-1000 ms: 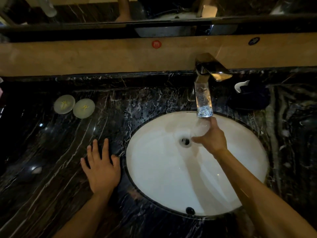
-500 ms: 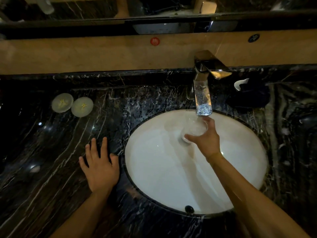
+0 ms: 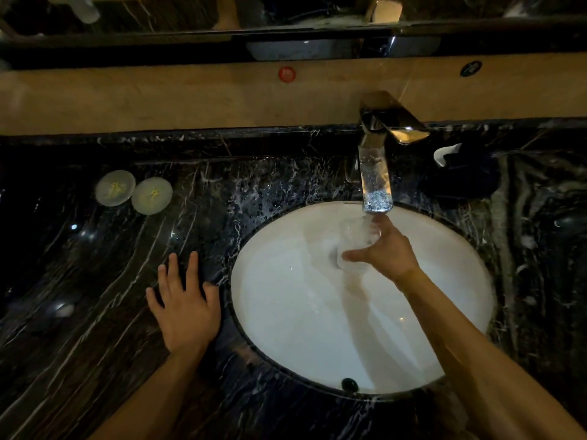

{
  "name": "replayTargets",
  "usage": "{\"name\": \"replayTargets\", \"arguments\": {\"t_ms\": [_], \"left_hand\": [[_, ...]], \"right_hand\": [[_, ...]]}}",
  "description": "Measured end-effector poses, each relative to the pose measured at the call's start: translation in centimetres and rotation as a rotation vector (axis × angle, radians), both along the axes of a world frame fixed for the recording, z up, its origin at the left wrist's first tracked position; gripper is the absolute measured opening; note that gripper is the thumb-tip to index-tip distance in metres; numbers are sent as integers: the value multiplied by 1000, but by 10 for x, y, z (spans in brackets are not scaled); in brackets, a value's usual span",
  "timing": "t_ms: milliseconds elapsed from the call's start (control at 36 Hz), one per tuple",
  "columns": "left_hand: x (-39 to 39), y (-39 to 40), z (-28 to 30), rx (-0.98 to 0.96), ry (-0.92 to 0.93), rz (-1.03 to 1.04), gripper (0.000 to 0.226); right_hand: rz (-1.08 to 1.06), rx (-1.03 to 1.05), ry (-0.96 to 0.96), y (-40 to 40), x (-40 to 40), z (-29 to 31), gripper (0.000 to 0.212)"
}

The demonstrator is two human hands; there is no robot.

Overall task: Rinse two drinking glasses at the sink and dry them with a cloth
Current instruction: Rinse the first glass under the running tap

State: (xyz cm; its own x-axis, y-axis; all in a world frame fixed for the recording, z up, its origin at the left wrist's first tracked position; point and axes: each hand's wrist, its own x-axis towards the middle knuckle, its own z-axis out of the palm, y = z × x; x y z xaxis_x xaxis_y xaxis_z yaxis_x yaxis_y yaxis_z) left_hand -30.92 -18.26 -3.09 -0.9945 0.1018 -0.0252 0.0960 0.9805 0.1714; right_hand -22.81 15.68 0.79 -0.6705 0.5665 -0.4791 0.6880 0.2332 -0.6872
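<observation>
Right hand (image 3: 386, 254) grips a clear glass (image 3: 357, 242) under the tap (image 3: 376, 173), over the white sink (image 3: 317, 328); can't tell what's in it. Left hand (image 3: 184, 309) lies flat, fingers spread, on the dark counter (image 3: 95, 312) w/ two round lids (image 3: 133, 192) at back left.

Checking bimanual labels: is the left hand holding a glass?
No: the left hand lies flat, fingers spread, on the black marble counter; only the right hand grips the clear drinking glass under the chrome faucet.
</observation>
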Motion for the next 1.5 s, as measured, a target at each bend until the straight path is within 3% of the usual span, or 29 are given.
{"name": "replayTargets", "arguments": {"t_ms": [139,306,444,611,778,861,972,1139,1222,1306,1417,1500], "left_hand": [[0,1,0,0,2,3,64],[0,0,-1,3,-8,3,63],[0,0,1,4,-20,11,63],[0,0,0,11,-27,9,64],[0,-1,0,7,-4,1,63],[0,0,0,2,-7,2,63],[0,0,0,-2,-6,2,63],[1,0,1,15,-4,-2,63],[1,0,1,11,-5,-2,63],[0,0,1,9,-4,-3,64],[1,0,0,8,-2,-4,64],[1,-1,0,8,-5,-6,64]], "right_hand": [[-173,38,148,-9,0,0,83],[63,83,40,2,2,1,91],[-114,38,164,-4,5,-4,86],[58,56,51,2,5,-2,94],[-105,58,158,-9,5,-3,85],[-10,132,64,-3,2,0,88],[131,24,33,10,6,1,95],[-79,29,174,3,3,-3,90],[52,104,68,9,2,1,95],[169,41,39,16,8,2,96],[1,52,137,2,12,-6,88],[-46,73,90,-6,11,-10,87]]}}
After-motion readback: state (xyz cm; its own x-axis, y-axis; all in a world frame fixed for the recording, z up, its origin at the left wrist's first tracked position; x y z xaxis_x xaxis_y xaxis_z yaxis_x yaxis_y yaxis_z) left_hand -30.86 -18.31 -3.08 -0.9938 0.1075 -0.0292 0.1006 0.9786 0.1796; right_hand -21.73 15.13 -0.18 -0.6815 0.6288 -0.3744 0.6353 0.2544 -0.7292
